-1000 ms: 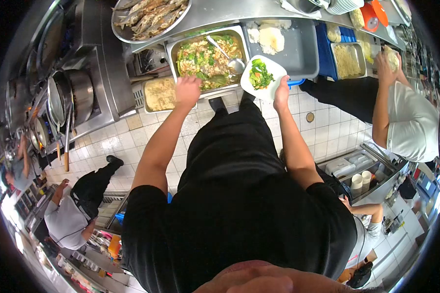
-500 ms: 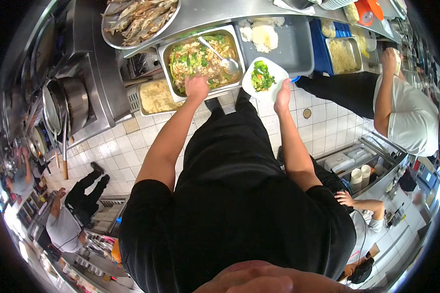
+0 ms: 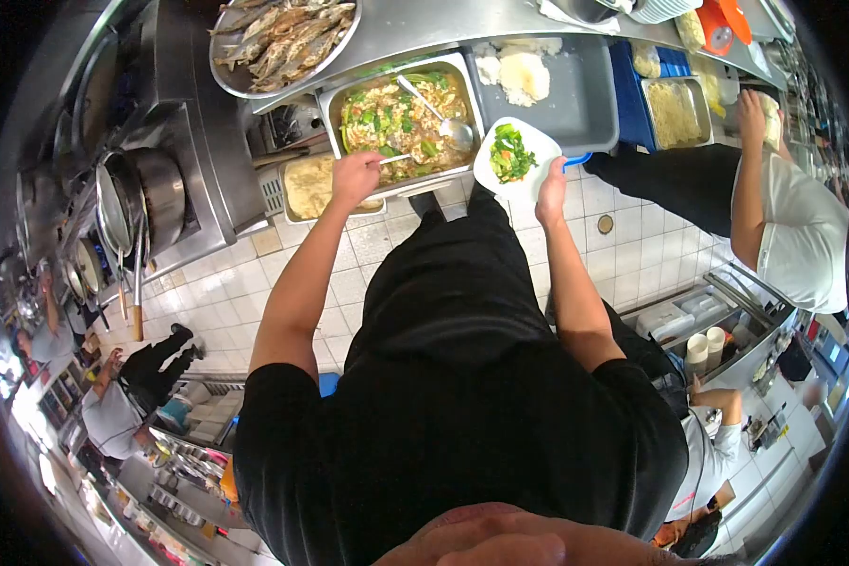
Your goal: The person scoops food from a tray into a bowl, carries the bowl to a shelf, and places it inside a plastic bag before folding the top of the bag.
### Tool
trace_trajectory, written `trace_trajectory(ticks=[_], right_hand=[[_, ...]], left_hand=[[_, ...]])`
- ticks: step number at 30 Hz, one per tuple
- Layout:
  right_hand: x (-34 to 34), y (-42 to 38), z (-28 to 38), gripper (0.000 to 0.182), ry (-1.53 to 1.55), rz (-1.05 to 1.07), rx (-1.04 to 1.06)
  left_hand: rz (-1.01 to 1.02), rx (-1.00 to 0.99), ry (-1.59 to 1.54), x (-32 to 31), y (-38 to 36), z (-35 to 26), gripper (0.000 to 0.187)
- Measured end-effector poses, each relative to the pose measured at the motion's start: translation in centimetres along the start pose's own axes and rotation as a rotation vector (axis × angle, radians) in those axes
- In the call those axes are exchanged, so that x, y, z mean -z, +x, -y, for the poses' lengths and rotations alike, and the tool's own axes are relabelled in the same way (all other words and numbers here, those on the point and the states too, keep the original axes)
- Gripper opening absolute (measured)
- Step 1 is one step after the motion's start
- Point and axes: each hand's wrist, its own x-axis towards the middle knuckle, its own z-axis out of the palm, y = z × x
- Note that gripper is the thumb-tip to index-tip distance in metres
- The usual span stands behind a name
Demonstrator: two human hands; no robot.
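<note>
While gripped — spoon handle (image 3: 393, 158) (plate (image 3: 519, 156) opposite)

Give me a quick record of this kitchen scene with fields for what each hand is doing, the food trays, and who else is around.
Left hand: grips a thin utensil handle at the stir-fry tray
Right hand: holds a white plate of greens
In the stir-fry tray: a ladle
Other food: fried fish platter, rice tray, noodle tray
Stove side: pans
Nearby: a person in a white shirt at the counter
</note>
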Motion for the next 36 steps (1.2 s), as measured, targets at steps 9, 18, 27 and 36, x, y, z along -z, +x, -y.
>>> trace_trajectory(ticks=[9,18,27,36], right_hand=[[-7.8,0.3,-2.5,0.064,-0.115,0.089,-0.039],[-9.0,-0.7,-0.9,0.068,-0.083,0.143,0.021],[-8.0,-1.5,0.5,0.065,-0.113,0.129,-0.016],[-5.3,-0.7,0.5,0.070,-0.131,0.059,-0.063]], left_hand=[[-0.131,-0.088,-0.021,5.5,-1.4,-6.7,0.017],[-0.387,-0.383,0.239,5.2,-0.5,-7.7,0.024],[-0.456,-0.457,0.333,1.8,0.8,-10.2,0.026],[-0.398,-0.252,0.083,3.9,1.1,-8.6,0.018]])
